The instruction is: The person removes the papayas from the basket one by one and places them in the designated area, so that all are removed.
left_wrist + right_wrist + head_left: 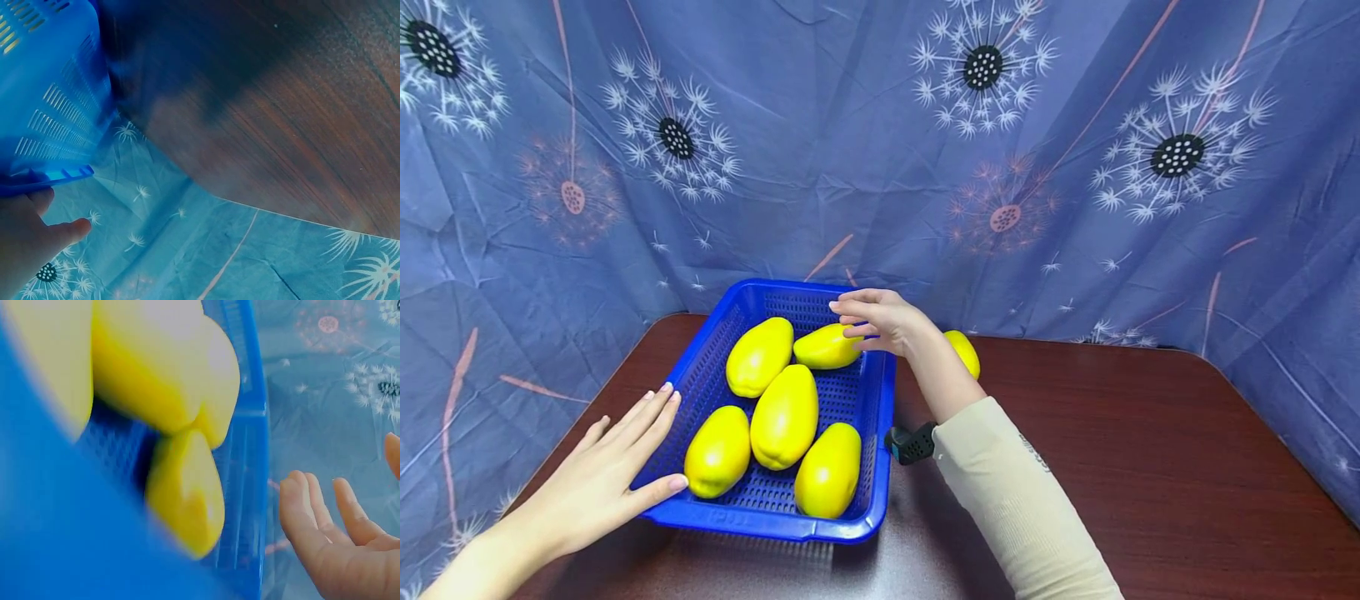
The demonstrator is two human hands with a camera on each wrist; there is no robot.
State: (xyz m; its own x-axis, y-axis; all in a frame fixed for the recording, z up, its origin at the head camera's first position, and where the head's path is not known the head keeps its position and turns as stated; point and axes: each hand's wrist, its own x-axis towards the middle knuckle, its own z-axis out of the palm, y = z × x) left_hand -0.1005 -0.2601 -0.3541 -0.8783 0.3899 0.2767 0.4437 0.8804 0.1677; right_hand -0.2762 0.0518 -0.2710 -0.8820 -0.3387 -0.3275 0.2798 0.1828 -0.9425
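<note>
A blue plastic basket point(730, 518) with slotted walls holds several smooth yellow oval fruits, perhaps mangoes, one of them a middle fruit point(785, 417). My left hand point(610, 467) rests along the basket's left rim with fingers straight; in the left wrist view its fingers meet the rim's underside. Above the back right corner hovers my right hand point(880, 321), its fingers loosely extended and holding nothing. It partly covers the back right fruit point(823, 348). The right wrist view shows that hand point(344, 550) beyond the basket rim, apart from the fruit.
Another yellow fruit point(964, 354) lies on the brown table point(1112, 450) right of the basket, partly hidden by the right forearm. A black wrist device point(912, 445) sits close to the basket's right side. Patterned blue curtain point(850, 167) surrounds the table.
</note>
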